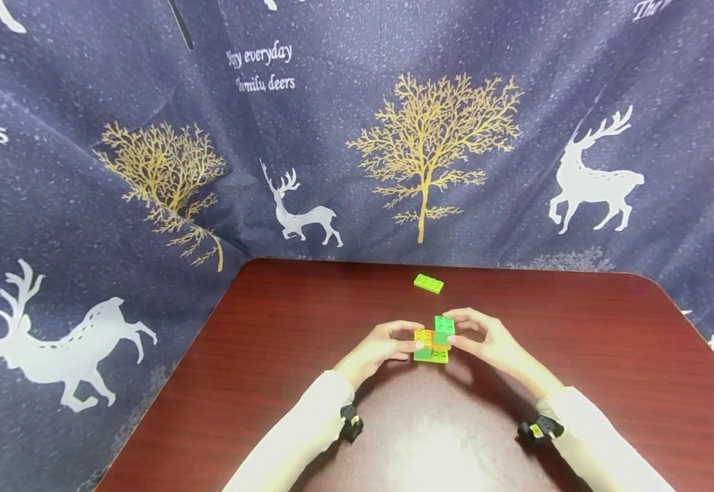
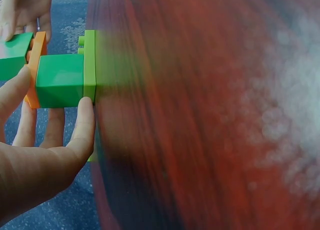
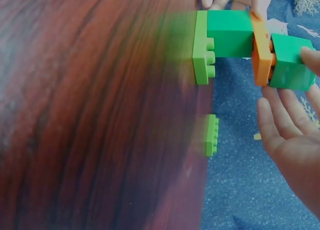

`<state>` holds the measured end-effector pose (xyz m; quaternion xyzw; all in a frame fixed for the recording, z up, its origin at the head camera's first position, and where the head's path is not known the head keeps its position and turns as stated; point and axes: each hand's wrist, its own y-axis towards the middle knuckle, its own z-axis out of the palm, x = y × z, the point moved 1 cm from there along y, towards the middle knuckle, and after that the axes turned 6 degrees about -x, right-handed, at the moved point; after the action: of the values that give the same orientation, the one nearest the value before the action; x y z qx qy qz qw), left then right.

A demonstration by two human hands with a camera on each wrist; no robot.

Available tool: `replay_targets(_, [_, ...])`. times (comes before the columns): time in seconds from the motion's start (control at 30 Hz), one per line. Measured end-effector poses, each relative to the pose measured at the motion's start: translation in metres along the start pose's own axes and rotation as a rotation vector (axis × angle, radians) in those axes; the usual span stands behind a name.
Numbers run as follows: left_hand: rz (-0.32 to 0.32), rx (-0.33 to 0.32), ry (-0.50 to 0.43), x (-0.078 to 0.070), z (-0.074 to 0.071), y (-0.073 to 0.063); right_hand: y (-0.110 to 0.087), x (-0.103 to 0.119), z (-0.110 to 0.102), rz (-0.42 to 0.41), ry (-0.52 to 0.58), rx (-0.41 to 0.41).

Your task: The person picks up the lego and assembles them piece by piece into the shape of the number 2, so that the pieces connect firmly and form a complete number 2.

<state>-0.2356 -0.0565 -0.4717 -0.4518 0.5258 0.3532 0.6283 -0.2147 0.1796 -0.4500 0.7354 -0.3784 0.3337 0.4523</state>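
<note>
A small stack of toy building bricks stands on the table between both hands. At its bottom lies a lime green plate (image 1: 440,357), with a green brick (image 2: 60,80) on its left end. An orange plate (image 3: 261,49) spans across the top of that brick. On the orange plate's right end sits an upper green brick (image 1: 445,331). My left hand (image 1: 382,346) grips the stack's left side, its thumb at the orange plate and a fingertip at the lime plate. With thumb and fingers, my right hand (image 1: 487,336) pinches the upper green brick.
A loose lime green plate (image 1: 428,283) lies farther back on the reddish-brown table (image 1: 307,307). Behind the table hangs a dark blue cloth (image 1: 357,116) printed with deer and trees. Each wrist wears a small black camera.
</note>
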Motion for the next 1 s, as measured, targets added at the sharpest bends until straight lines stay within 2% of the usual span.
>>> replay_targets(0.3, [-0.012,-0.019,0.017,0.0000,0.0013,-0.0004,-0.0006,-0.0014,0.0003,0.000,-0.001,-0.023])
replay_targets(0.5, [-0.013,-0.017,0.009,0.0008,0.0010,0.0007,0.0009,0.0009,-0.0004,-0.018,0.011,-0.003])
replay_targets(0.9, [-0.016,-0.009,-0.006,-0.0013,-0.0002,-0.0007,0.0016,0.0029,0.0012,0.040,0.009,-0.002])
replay_targets(1.0, [-0.016,-0.010,-0.004,-0.0006,0.0002,-0.0004,0.0005,0.0006,0.0016,0.078,0.054,-0.005])
